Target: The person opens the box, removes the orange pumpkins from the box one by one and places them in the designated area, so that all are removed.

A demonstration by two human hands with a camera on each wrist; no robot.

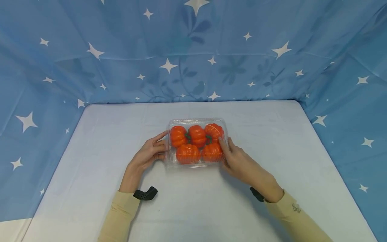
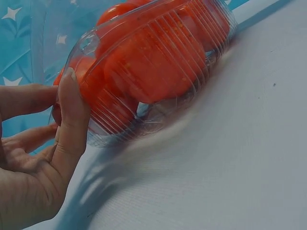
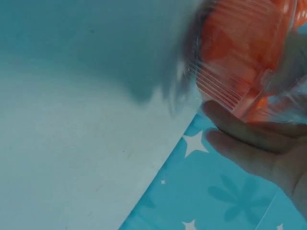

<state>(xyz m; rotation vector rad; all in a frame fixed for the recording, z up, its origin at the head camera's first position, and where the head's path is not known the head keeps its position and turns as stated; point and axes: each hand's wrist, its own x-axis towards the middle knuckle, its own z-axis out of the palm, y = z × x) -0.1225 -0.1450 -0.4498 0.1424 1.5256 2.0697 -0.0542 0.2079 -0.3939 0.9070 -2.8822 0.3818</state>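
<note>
A clear plastic clamshell box sits near the middle of the view, close over the white table. Inside lie several shiny orange-red bell peppers with short green stems. My left hand holds the left end of the box; in the left wrist view, a digit lies along its ridged wall and other fingers reach behind. At the opposite end, my right hand grips the box with the thumb over the top edge and fingers at the side. The right wrist view shows fingertips at the ridged corner.
A white cloth covers the table. Blue curtains with white stars hang behind the table and along both sides. Dark bands are worn at the wrists, beside beige sleeves.
</note>
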